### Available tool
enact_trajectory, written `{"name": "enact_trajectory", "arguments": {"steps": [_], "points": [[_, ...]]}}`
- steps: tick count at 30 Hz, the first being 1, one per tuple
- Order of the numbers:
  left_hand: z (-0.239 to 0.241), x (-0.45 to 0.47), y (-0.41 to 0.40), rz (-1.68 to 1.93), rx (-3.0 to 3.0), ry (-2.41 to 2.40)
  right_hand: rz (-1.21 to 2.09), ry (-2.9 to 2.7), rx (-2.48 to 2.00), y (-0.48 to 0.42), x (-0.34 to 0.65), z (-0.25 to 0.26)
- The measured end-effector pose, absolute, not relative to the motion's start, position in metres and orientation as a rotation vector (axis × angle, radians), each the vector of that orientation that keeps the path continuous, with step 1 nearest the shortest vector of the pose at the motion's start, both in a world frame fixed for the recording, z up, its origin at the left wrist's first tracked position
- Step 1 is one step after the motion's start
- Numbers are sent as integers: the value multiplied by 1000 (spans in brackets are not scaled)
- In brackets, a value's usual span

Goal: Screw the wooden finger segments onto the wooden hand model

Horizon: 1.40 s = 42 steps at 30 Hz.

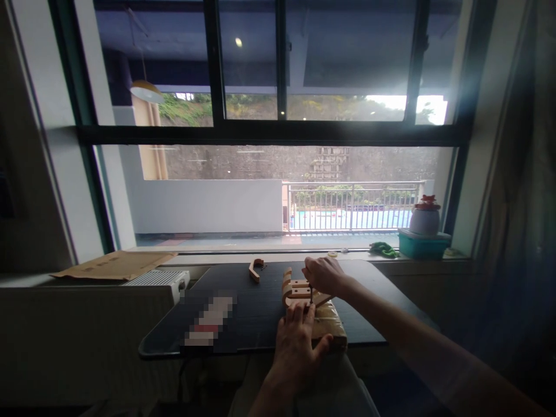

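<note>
My right hand [328,275] is closed in a fist around a screwdriver, its handle hidden by the fingers. The thin dark screwdriver shaft [311,294] points straight down at a wooden hook rack [299,284]. This rack has curved ends on its left and small dark holes in its light wooden strips. Bent fingertips of my left hand [297,336] hold down the rack's near side beside the shaft, while the thumb is spread to the right. Under the rack lies a tape-wrapped brown package [328,321]. Whatever the screwdriver tip touches is too small to make out.
On the dark folding table [256,313], a separate curved wooden hook [255,270] lies toward the back. A blurred-out patch [211,324] covers something at left. A brown envelope [115,264], green cloth [383,249] and teal box [423,245] are along the windowsill.
</note>
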<state>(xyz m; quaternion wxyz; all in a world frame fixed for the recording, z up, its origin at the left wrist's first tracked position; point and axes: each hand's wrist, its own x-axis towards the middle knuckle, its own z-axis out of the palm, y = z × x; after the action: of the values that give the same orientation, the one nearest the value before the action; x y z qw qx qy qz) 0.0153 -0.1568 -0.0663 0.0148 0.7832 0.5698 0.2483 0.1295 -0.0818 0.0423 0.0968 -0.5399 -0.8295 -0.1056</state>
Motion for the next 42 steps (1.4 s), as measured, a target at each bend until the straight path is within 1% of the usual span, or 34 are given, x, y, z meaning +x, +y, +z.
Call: {"name": "enact_trajectory", "arguments": {"steps": [5,9,13,17,20,24,28,32,42], "points": [[-65,16,-158,756,2447,1774,-235,-2346,-1793,-76,125,40],[-62,16,-160,749,2438,1788,-175,-2394,-1799,-73,128,43],[-61,16,-161,733,2423,1796,-96,-2562,-1678,-70,140,53],[-61,15,-161,761,2435,1768,-78,-2740,-1409,-72,153,65],[-57,16,-163,738,2403,1789,-121,-2793,-1267,-75,159,69],[-57,17,-162,722,2394,1800,-248,-2770,-1215,-76,157,64],[-65,15,-158,771,2435,1772,-329,-2699,-1269,-77,152,55],[-69,14,-157,795,2449,1776,-326,-2625,-1382,-79,148,50],[-67,15,-157,791,2456,1768,-51,-2467,-1778,-78,122,50]]}}
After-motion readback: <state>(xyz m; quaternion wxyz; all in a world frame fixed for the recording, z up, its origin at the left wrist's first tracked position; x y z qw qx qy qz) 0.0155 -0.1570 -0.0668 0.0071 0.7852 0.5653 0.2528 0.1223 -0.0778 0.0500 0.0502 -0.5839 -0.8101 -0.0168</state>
